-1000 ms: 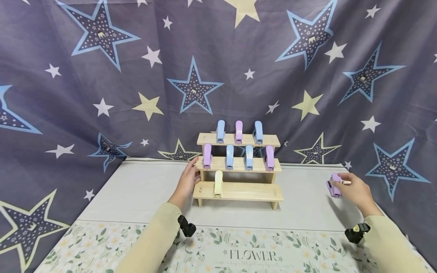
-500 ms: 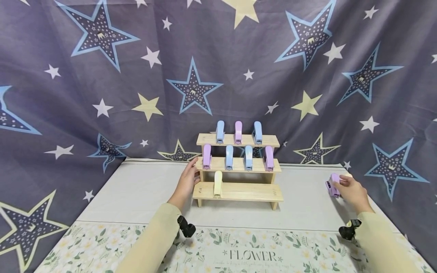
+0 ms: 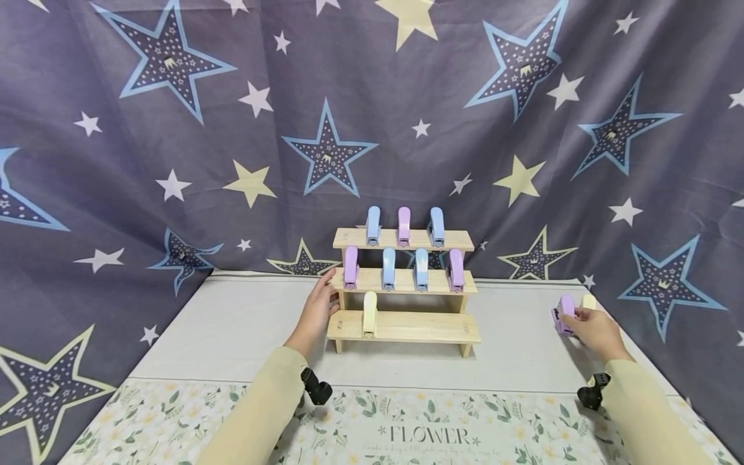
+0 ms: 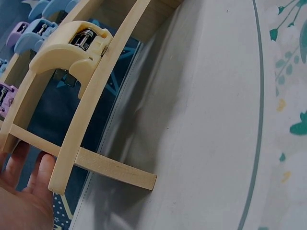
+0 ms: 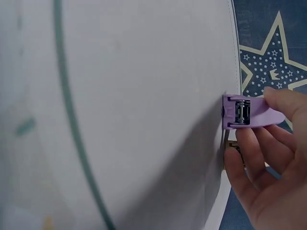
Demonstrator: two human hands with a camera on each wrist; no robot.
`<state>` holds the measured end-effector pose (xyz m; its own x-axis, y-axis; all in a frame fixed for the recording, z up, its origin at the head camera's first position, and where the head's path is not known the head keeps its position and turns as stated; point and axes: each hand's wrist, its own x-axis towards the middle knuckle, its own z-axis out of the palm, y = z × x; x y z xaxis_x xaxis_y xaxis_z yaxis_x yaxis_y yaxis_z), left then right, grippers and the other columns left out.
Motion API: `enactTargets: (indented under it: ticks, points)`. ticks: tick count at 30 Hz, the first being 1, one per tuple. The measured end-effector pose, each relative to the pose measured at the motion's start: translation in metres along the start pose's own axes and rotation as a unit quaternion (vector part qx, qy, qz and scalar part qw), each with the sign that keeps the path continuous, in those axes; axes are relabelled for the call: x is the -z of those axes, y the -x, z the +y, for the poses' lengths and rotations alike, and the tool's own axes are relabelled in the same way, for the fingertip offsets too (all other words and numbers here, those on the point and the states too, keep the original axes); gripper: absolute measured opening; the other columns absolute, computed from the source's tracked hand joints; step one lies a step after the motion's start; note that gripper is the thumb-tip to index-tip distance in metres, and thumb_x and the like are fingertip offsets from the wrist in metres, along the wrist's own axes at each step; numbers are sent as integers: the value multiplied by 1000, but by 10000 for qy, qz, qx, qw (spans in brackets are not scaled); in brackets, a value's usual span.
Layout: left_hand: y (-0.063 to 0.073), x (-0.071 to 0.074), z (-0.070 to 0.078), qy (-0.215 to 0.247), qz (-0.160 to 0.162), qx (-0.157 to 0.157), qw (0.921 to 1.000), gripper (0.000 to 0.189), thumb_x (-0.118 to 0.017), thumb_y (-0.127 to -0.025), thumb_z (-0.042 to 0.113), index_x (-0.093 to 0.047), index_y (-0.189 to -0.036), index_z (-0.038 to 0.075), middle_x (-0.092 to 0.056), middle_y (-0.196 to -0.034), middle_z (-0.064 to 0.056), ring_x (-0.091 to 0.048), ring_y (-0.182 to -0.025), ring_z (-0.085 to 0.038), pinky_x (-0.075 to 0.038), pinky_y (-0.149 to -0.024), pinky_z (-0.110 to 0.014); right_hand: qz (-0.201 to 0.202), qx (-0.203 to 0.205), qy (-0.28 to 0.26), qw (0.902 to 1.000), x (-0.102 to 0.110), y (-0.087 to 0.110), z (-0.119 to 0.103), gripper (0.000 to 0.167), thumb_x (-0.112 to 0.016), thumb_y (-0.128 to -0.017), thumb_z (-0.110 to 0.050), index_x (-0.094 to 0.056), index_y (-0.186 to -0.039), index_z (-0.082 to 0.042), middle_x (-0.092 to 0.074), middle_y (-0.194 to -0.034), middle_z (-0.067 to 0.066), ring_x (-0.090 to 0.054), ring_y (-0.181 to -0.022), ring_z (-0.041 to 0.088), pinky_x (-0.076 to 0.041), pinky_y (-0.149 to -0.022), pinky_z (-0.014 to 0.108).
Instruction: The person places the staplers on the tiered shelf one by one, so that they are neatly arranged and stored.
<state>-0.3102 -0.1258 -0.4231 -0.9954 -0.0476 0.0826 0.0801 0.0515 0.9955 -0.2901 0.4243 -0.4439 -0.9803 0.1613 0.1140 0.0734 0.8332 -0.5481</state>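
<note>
My right hand pinches a purple hole punch between thumb and fingers, over the right side of the white table part. In the right wrist view, the black spring of this purple hole punch faces the camera. Just behind the hand stands a pale yellow hole punch, partly hidden by the fingers. My left hand rests against the left end of a three-step wooden rack, fingers at the middle step's end. On the lowest step stands another yellow hole punch, left of its middle.
Several blue and purple punches, including a blue hole punch, line the middle step. The top step bears a pink-purple hole punch between two blue ones. A starry curtain hangs behind the table, and a flowered cloth covers its front.
My right hand has shifted slightly left with the purple hole punch, and the yellow punch behind it shows more. My left hand stays at the rack.
</note>
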Motion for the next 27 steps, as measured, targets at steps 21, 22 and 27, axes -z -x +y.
enactTargets:
  ticks: [21,22,27]
  points:
    - [-1,2,-1,2,-18,-40,10000,53,-27,-105,20,-32,-158,17,-38,-153,-21,-45,-131,-39,-38,-111,-50,-755,-219,-898,9929,1,3,-8,56,-65,-95,-36,-50,-116,14,-65,-95,17,-62,-72,17,-55,-62,30]
    - [-1,2,-1,5,-24,-53,10000,53,-27,-106,20,-32,-158,17,-38,-153,-21,-46,-131,-39,-38,-111,-50,-771,-193,-890,9929,0,3,-10,56,-65,-95,-35,-50,-115,14,-65,-94,17,-63,-71,17,-55,-62,30]
    - [-2,1,-2,33,-35,-57,10000,53,-27,-105,20,-32,-158,17,-38,-152,-21,-45,-131,-39,-37,-112,-50,-881,36,-876,9922,-1,8,-19,53,-66,-94,-33,-51,-112,15,-64,-92,15,-63,-71,18,-56,-62,31]
